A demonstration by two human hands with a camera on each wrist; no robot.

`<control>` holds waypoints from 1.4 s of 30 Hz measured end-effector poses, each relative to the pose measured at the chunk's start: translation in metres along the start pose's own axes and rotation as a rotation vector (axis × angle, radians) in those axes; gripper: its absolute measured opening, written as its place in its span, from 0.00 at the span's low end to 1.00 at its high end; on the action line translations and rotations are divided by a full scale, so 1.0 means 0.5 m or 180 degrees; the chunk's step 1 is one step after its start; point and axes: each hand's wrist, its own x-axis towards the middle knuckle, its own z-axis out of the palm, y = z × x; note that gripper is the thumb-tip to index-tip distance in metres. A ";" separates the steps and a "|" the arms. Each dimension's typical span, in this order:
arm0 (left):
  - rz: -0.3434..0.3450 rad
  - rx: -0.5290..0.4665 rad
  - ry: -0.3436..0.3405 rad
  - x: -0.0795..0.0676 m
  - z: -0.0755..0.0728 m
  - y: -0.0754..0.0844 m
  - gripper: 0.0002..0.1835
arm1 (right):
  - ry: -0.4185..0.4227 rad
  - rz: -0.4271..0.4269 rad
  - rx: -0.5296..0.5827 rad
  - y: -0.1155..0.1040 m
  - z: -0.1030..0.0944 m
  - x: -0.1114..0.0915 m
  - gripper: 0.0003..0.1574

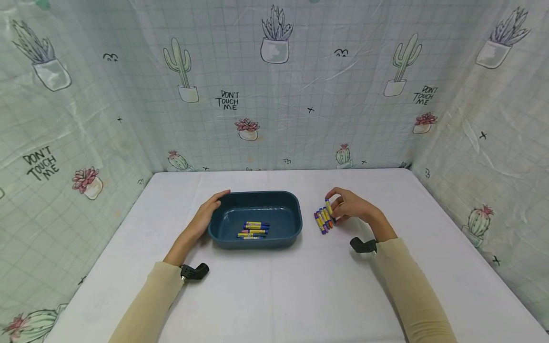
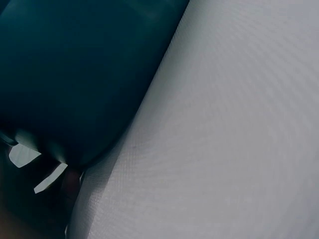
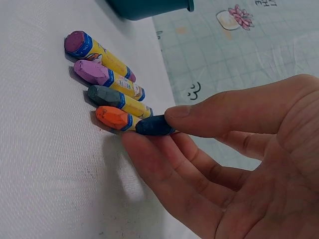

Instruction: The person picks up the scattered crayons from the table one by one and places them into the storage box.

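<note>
My right hand (image 1: 352, 205) pinches a dark blue crayon (image 3: 155, 125) between thumb and fingers, its yellow wrapper showing in the head view. Beside it, a row of crayons lies on the table: an orange crayon (image 3: 112, 117), a dark grey-green crayon (image 3: 105, 96), a light purple crayon (image 3: 92, 72) and a dark purple crayon (image 3: 77, 44). My left hand (image 1: 205, 217) holds the dark blue plastic tray (image 1: 274, 243) by its left end, fingers around the far left corner. Several crayons (image 1: 256, 231) lie inside the tray. The left wrist view shows fingers against the tray's outer wall, dark and partly cut off.
A white cloth covers the table (image 1: 274, 295). Behind it and at both sides hangs a curtain (image 1: 300, 85) printed with cacti and words. Black wrist cameras (image 1: 362, 245) sit at both sleeves.
</note>
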 end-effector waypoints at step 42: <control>0.0091 0.0026 0.0122 0.029 0.004 -0.086 0.27 | -0.0129 -0.0356 -0.0374 -0.099 0.017 0.017 0.36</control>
